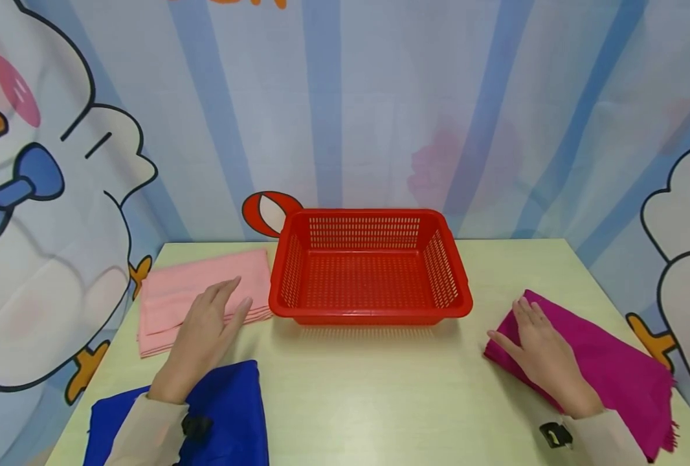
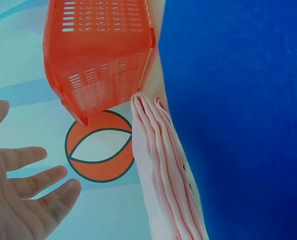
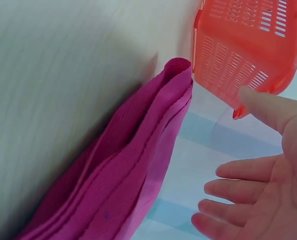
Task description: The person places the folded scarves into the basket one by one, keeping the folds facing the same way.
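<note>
Head view: we look down on a pale counter (image 1: 356, 388) with a red slotted basket (image 1: 370, 266) at its middle back, standing empty. Our left hand (image 1: 208, 330) lies with fingers straight and loose over the near corner of a folded pink towel (image 1: 196, 294) left of the basket; we cannot tell whether it touches. A blue cloth (image 1: 228, 414) sits under that forearm at the near edge. Our right hand (image 1: 540, 353) rests flat, fingers spread, on a folded magenta towel (image 1: 607, 372), which hangs slightly past the counter's right edge. Bare counter lies between both towels and in front of the basket.

Left wrist view: the palm (image 2: 23, 200) is wide and holds nothing, apart from the pink towel's (image 2: 163, 175) stacked folds. The basket's corner (image 2: 98, 65) stands just beside the towel.

Right wrist view: the fingers (image 3: 253, 200) are straight, off the cloth here, gripping nothing. The magenta towel's (image 3: 123, 170) layered edge faces them, near the basket (image 3: 243, 45).
</note>
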The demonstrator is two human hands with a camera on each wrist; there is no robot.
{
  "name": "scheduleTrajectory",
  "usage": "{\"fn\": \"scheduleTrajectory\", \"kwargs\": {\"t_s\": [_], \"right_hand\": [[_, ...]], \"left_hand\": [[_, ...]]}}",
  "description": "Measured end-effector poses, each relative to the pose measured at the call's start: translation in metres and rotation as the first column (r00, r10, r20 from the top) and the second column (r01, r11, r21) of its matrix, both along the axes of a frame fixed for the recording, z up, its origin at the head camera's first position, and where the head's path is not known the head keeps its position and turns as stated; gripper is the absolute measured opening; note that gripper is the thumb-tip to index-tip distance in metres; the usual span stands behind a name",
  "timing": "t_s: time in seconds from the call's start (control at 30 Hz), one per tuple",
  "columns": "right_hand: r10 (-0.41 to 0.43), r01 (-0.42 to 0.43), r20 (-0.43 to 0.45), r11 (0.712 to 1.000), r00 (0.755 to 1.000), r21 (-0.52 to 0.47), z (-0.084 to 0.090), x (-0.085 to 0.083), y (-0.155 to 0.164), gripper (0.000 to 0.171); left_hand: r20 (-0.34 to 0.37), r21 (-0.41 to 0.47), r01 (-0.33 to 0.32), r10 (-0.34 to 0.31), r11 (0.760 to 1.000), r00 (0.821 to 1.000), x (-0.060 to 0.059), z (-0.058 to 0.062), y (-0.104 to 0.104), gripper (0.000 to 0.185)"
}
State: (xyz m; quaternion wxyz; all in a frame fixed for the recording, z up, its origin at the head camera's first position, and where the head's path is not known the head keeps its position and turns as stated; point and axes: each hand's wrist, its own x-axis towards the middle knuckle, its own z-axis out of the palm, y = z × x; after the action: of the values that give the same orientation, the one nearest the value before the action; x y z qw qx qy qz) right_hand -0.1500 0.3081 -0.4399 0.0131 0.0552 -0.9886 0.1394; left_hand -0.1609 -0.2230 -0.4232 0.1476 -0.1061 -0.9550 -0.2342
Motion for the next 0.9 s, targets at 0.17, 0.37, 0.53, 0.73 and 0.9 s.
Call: {"fn": "scheduleTrajectory", "kwargs": {"t_s": [0.17, 0.37, 0.53, 0.73, 0.9], "right_hand": [[-0.013, 0.013, -0.008, 1.000, 1.000, -0.001, 0.002, 0.003, -0.001, 0.078], [-0.004, 0.004, -0.031, 1.000, 1.000, -0.004, 0.003, 0.008, -0.004, 0.070], [0.008, -0.009, -0.070, 1.000, 0.997, -0.007, 0.004, 0.012, -0.005, 0.059], [0.010, -0.012, -0.108, 1.000, 0.994, -0.014, 0.005, 0.017, -0.007, 0.052], [0.023, -0.024, -0.124, 1.000, 0.992, -0.006, 0.003, 0.020, -0.008, 0.051]], "left_hand": [[-0.018, 0.028, 0.011, -0.011, 1.000, 1.000, -0.003, 0.001, 0.002, 0.061], [-0.029, 0.043, 0.022, -0.021, 0.999, 0.999, -0.007, 0.002, 0.005, 0.060], [-0.027, 0.056, 0.030, -0.029, 0.998, 0.999, -0.010, 0.003, 0.007, 0.057], [-0.014, 0.076, 0.035, -0.034, 0.997, 0.999, -0.013, 0.005, 0.010, 0.054], [-0.016, 0.099, 0.042, -0.040, 0.994, 0.999, -0.017, 0.006, 0.013, 0.052]]}}
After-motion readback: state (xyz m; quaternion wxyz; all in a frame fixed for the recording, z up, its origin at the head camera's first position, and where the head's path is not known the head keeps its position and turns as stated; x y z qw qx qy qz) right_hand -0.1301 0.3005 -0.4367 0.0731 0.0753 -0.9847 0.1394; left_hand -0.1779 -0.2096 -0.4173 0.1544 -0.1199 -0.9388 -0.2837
